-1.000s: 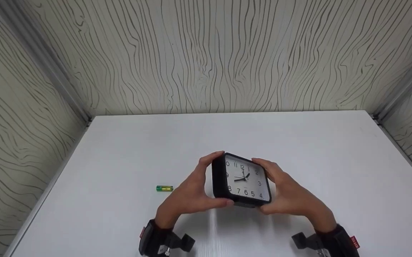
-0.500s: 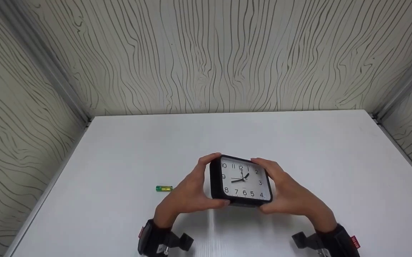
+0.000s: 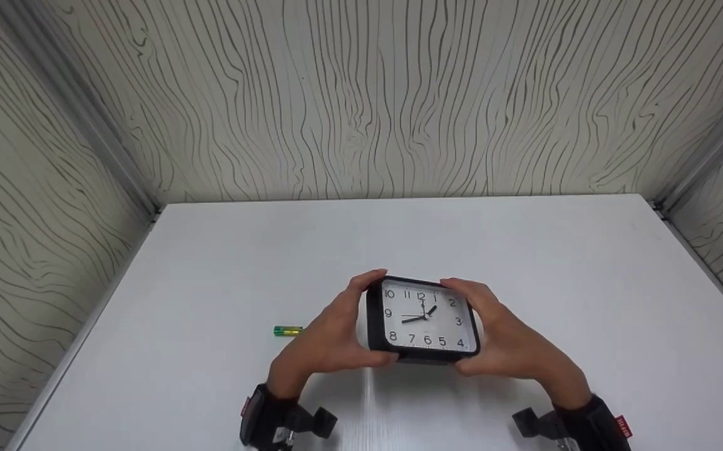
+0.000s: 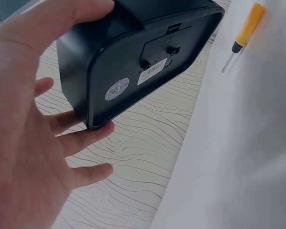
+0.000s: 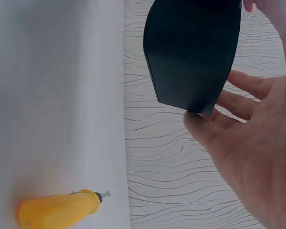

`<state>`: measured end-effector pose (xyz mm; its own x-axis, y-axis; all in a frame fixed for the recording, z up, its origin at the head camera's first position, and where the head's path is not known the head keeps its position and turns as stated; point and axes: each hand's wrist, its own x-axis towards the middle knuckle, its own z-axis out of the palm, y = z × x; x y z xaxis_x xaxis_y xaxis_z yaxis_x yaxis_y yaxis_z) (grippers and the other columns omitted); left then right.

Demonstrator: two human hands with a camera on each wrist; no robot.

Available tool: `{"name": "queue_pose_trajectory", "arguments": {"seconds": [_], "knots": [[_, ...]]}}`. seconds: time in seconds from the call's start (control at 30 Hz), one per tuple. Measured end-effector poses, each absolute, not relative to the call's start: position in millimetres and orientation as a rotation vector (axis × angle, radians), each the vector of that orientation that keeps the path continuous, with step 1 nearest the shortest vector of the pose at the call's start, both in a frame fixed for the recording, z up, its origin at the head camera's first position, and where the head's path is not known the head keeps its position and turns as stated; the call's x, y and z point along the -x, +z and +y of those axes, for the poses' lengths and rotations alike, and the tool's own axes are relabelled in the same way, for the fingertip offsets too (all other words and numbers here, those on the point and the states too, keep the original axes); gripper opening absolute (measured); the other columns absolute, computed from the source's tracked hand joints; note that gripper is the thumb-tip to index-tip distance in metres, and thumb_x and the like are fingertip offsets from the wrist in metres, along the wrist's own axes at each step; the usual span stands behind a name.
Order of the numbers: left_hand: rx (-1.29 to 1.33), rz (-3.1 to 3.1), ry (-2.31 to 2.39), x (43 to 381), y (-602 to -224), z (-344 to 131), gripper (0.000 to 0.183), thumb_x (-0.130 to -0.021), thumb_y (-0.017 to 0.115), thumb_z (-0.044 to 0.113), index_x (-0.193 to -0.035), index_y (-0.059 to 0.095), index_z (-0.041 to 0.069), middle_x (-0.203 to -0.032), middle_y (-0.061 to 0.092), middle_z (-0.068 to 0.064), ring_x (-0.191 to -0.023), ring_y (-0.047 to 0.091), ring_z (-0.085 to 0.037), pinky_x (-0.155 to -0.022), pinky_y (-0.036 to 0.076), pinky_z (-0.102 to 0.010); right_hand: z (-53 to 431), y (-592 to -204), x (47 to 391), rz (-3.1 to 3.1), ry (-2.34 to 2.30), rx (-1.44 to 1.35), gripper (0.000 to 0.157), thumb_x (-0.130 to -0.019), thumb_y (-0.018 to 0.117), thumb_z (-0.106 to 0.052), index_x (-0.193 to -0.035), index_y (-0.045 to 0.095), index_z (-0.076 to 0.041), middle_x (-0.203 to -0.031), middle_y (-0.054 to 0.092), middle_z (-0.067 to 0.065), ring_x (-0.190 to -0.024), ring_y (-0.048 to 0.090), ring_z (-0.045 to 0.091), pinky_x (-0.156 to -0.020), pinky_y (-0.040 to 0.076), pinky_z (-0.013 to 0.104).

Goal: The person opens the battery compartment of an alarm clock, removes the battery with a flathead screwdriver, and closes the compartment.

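Note:
A black square-cornered clock with a white numbered face is held up above the white table, face toward the head camera. My left hand grips its left side, fingers at the top edge and thumb at the bottom. The right hand grips the opposite side the same way. In the left wrist view the clock's back shows a panel, small knobs, a barcode label and a round sticker. The right wrist view shows only a plain dark side of the clock.
Left of my left hand a green and yellow battery lies on the table. A yellow-handled screwdriver appears in the left wrist view; a yellow handle with a metal tip shows in the right one. Patterned panels enclose the table.
Both hands keep their hold while the clock turns, its face coming round more squarely to the head camera. Its left side and the left hand have shifted slightly left.

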<state>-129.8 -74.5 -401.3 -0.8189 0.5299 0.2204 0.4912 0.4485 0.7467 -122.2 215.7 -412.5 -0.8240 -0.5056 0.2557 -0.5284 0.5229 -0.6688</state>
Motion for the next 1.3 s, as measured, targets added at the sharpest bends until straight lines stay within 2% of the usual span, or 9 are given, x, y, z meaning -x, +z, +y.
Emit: {"name": "queue_pose_trajectory", "arguments": {"seconds": [0.23, 0.47, 0.6, 0.73, 1.0, 1.3], "knots": [[-0.907, 2.617, 1.307, 132, -404, -76, 0.11, -0.064, 0.086, 0.034, -0.152, 0.02, 0.032, -0.145, 0.043, 0.01, -0.127, 0.045, -0.01, -0.108, 0.04, -0.043, 216, -413, 122, -2.716, 1.21, -0.927, 0.111, -0.054, 0.085, -0.011, -0.15, 0.03, -0.022, -0.144, 0.036, -0.003, -0.12, 0.043, 0.013, -0.095, 0.041, 0.021], [-0.878, 2.644, 1.235, 135, -408, -75, 0.111, -0.062, 0.085, 0.035, -0.152, 0.02, 0.032, -0.144, 0.043, 0.013, -0.129, 0.044, -0.009, -0.109, 0.04, -0.039, 216, -416, 123, -2.716, 1.131, -0.951, 0.11, -0.055, 0.085, -0.017, -0.151, 0.031, -0.022, -0.146, 0.036, -0.004, -0.128, 0.04, 0.014, -0.099, 0.043, 0.028], [-0.889, 2.664, 1.19, 137, -412, -75, 0.112, -0.061, 0.085, 0.036, -0.153, 0.022, 0.026, -0.143, 0.044, 0.012, -0.129, 0.045, -0.01, -0.109, 0.041, -0.04, 216, -417, 123, -2.72, 1.119, -0.963, 0.11, -0.055, 0.085, -0.018, -0.151, 0.032, -0.018, -0.147, 0.036, -0.003, -0.13, 0.038, 0.014, -0.1, 0.044, 0.029], [-0.892, 2.674, 1.128, 138, -414, -75, 0.112, -0.063, 0.084, 0.038, -0.154, 0.021, 0.022, -0.145, 0.041, 0.009, -0.126, 0.047, -0.013, -0.106, 0.043, -0.039, 215, -417, 124, -2.74, 1.109, -0.949, 0.11, -0.055, 0.085, -0.018, -0.15, 0.031, -0.02, -0.147, 0.036, -0.004, -0.129, 0.036, 0.012, -0.099, 0.044, 0.03], [-0.844, 2.658, 1.045, 138, -418, -73, 0.111, -0.064, 0.083, 0.038, -0.154, 0.019, 0.026, -0.149, 0.036, 0.007, -0.125, 0.048, -0.016, -0.104, 0.044, -0.039, 213, -419, 124, -2.779, 1.076, -0.931, 0.108, -0.055, 0.085, -0.019, -0.149, 0.033, -0.024, -0.147, 0.037, 0.0, -0.13, 0.034, 0.011, -0.098, 0.045, 0.033], [-0.841, 2.683, 0.972, 139, -423, -73, 0.11, -0.063, 0.084, 0.038, -0.153, 0.021, 0.024, -0.149, 0.036, 0.006, -0.122, 0.05, -0.016, -0.103, 0.046, -0.037, 211, -422, 123, -2.802, 1.034, -0.925, 0.107, -0.055, 0.086, -0.021, -0.149, 0.035, -0.015, -0.147, 0.037, 0.003, -0.132, 0.033, 0.014, -0.099, 0.046, 0.034]]}}
